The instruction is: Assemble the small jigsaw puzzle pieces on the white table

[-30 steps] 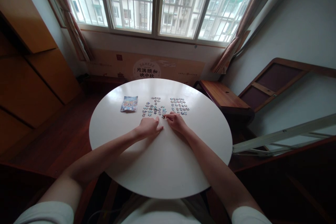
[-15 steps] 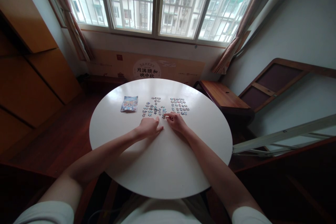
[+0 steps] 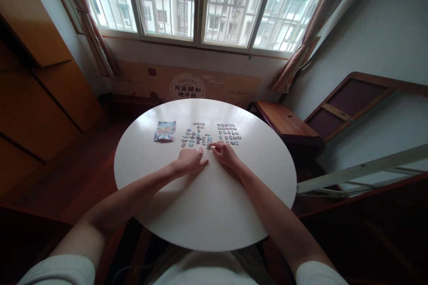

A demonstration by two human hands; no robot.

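Both of my hands rest on a round white table (image 3: 207, 213), close together near its middle. My left hand (image 3: 190, 160) lies loosely curled, with the forefinger stretched toward the right. My right hand (image 3: 225, 154) pinches a small jigsaw piece (image 3: 210, 146) at the near edge of a loose cluster of jigsaw pieces (image 3: 195, 137). A second, neater group of pieces (image 3: 228, 133) lies just beyond my right hand. A small colourful picture card (image 3: 165, 131) sits to the left of the pieces.
A wooden bench or low side table (image 3: 282, 121) stands behind the table on the right, with a folded wooden frame (image 3: 351, 102) leaning on the wall. Wooden cabinets (image 3: 40, 98) fill the left. A printed cardboard panel (image 3: 187, 87) runs under the barred window (image 3: 200, 4).
Hardly anything has moved. The view has shifted very slightly; my right hand's fingers stay pinched at the same spot by the pieces, and my left hand keeps still.
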